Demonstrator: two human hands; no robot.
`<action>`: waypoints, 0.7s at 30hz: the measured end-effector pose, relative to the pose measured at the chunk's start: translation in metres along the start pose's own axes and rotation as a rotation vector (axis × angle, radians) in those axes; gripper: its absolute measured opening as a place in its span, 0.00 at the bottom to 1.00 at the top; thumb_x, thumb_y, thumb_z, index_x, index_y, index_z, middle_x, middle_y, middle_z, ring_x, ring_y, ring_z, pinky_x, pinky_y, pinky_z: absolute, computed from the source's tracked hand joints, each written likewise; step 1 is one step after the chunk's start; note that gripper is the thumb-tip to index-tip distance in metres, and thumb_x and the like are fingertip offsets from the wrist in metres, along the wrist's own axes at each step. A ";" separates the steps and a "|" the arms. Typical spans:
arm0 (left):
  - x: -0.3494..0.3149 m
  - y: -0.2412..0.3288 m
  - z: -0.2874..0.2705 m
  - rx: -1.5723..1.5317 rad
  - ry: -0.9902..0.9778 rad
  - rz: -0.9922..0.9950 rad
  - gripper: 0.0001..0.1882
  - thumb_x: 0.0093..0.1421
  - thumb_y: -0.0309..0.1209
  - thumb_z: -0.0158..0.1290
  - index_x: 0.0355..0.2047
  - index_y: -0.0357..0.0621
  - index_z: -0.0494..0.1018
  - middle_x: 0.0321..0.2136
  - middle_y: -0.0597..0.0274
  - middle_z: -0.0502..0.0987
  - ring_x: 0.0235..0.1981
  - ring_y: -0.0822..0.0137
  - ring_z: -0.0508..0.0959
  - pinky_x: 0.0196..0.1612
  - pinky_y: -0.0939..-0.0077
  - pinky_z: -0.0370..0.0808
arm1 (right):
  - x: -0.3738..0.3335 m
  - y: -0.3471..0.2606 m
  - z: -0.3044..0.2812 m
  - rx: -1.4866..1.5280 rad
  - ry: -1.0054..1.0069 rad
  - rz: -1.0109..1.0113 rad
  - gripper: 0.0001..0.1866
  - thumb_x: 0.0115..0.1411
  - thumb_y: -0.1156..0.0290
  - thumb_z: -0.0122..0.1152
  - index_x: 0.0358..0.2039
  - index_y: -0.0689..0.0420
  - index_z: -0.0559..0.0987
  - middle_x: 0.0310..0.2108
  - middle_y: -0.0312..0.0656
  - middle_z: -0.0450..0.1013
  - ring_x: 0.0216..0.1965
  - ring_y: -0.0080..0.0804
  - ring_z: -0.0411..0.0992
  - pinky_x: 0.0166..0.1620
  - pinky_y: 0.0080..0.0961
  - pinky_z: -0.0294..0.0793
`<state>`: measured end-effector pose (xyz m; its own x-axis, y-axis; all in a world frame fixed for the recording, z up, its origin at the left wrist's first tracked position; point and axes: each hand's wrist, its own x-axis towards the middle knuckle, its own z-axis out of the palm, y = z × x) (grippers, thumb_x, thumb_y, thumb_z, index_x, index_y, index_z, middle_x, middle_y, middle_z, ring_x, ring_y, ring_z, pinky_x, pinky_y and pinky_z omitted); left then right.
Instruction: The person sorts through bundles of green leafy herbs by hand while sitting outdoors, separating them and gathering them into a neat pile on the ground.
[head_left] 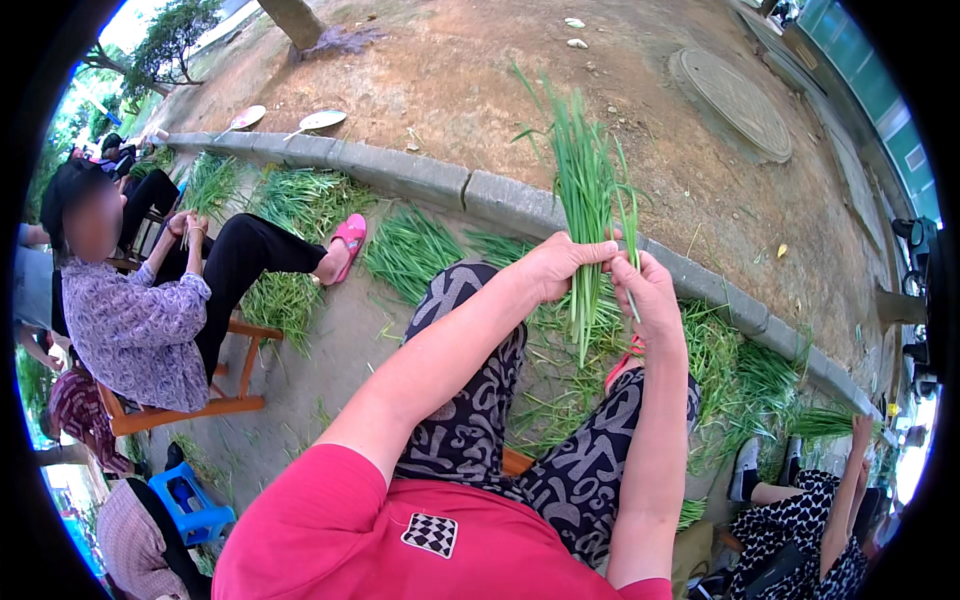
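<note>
My left hand (560, 265) is closed around a thick bunch of garlic chives (585, 175), thumb across the stems. The leaves fan upward past the kerb and the pale stem ends hang below the fist. Close against it, my right hand (652, 295) pinches a thin strand of chives (629, 215), held upright beside the bunch; its lower end pokes out below the fingers. Both hands are in front of my knees, over loose chives (555, 335) scattered on the ground.
A stone kerb (400, 170) crosses ahead, with chive heaps (410, 252) along it. At left, a person (140, 310) sits on a wooden chair (235, 395), handling chives; a blue stool (192, 510) stands behind. Another person (800, 520) sits at right. Two hand fans (322, 120) lie beyond the kerb.
</note>
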<state>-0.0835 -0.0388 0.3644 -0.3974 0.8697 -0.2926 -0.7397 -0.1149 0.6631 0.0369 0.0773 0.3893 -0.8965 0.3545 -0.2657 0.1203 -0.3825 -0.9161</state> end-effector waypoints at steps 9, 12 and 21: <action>0.008 0.014 -0.010 -0.312 0.191 0.078 0.15 0.53 0.35 0.60 0.38 0.43 0.72 0.25 0.64 0.74 0.28 0.67 0.77 0.33 0.64 0.78 | 0.006 -0.005 -0.029 0.775 0.136 -0.301 0.07 0.63 0.65 0.51 0.35 0.55 0.69 0.26 0.36 0.67 0.21 0.21 0.63 0.21 0.16 0.62; 0.009 0.014 -0.016 -0.340 0.280 0.095 0.13 0.52 0.37 0.61 0.30 0.45 0.71 0.24 0.65 0.74 0.27 0.66 0.76 0.31 0.63 0.78 | 0.000 -0.010 -0.033 0.753 0.090 -0.209 0.05 0.62 0.68 0.52 0.32 0.54 0.70 0.18 0.30 0.62 0.15 0.17 0.56 0.16 0.14 0.55; 0.008 0.007 -0.007 -0.211 0.181 0.152 0.15 0.52 0.35 0.62 0.38 0.47 0.71 0.26 0.67 0.72 0.28 0.67 0.76 0.30 0.68 0.77 | -0.003 -0.005 0.011 -0.189 0.130 -0.102 0.10 0.52 0.68 0.66 0.32 0.56 0.75 0.18 0.24 0.65 0.14 0.09 0.56 0.17 0.11 0.53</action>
<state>-0.0955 -0.0355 0.3619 -0.5886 0.7374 -0.3315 -0.7529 -0.3506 0.5570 0.0347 0.0690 0.3978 -0.8473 0.4944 -0.1941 0.1206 -0.1767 -0.9768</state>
